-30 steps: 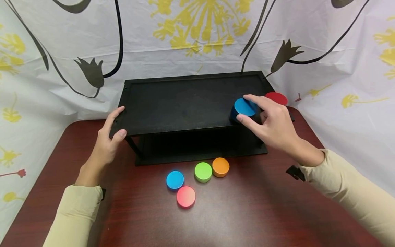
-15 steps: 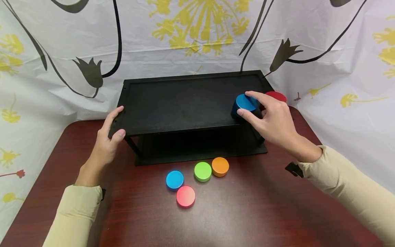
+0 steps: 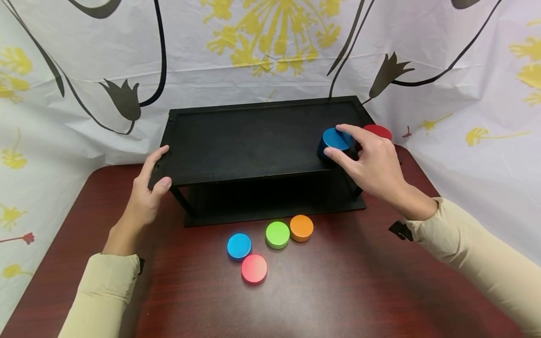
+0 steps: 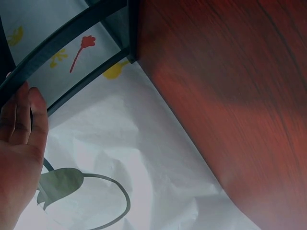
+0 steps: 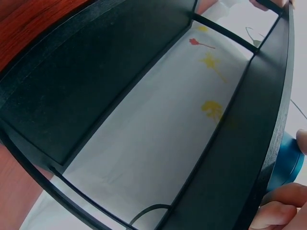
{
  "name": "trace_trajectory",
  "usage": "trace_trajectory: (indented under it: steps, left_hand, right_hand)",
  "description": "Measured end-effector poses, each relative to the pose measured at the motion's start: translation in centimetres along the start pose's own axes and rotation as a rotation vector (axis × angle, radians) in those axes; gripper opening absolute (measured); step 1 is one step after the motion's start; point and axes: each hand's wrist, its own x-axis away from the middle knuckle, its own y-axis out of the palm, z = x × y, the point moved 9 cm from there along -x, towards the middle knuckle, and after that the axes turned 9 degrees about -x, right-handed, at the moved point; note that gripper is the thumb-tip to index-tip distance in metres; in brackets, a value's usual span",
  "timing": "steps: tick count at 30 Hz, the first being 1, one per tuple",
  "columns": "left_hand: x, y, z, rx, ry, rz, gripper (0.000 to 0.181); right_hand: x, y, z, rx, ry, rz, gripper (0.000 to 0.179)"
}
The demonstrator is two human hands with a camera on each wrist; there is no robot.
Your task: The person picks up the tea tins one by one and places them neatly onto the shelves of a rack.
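A black two-tier shelf [image 3: 253, 141] stands on the table. At its left end, my left hand [image 3: 141, 197] holds the edge, thumb at the front corner and index finger along the top. Its other fingers [image 4: 36, 112] lie against the shelf's side in the left wrist view. My right hand [image 3: 374, 162] holds a round blue tin [image 3: 335, 141] between thumb and fingers, at the front right of the top tier. The right wrist view shows the blue tin [image 5: 287, 160] beside the shelf's edge, partly hidden by fingers. A red round tin [image 3: 378, 131] shows partly behind my right hand.
On the reddish-brown table [image 3: 321, 291], in front of the shelf, lie a blue disc [image 3: 239, 246], a pinkish-red disc [image 3: 254, 269], a green disc [image 3: 277, 234] and an orange disc [image 3: 302, 228]. A white patterned sheet [image 3: 253, 51] hangs behind and at both sides.
My right hand has shifted the blue tin slightly back and right on the top tier, then stayed almost still. My left hand keeps its place on the shelf's left end.
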Motion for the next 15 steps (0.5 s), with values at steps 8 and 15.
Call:
trace_trajectory:
  steps: [8, 15]
  left_hand:
    - [0.01, 0.09, 0.04, 0.006, -0.004, -0.003, 0.062]
    - [-0.02, 0.07, 0.0, 0.008, 0.01, -0.001, 0.062]
  right_hand:
    - [-0.03, 0.11, 0.46, 0.022, 0.034, -0.005, 0.052]
    - [-0.12, 0.19, 0.55, 0.045, 0.056, -0.009, 0.051]
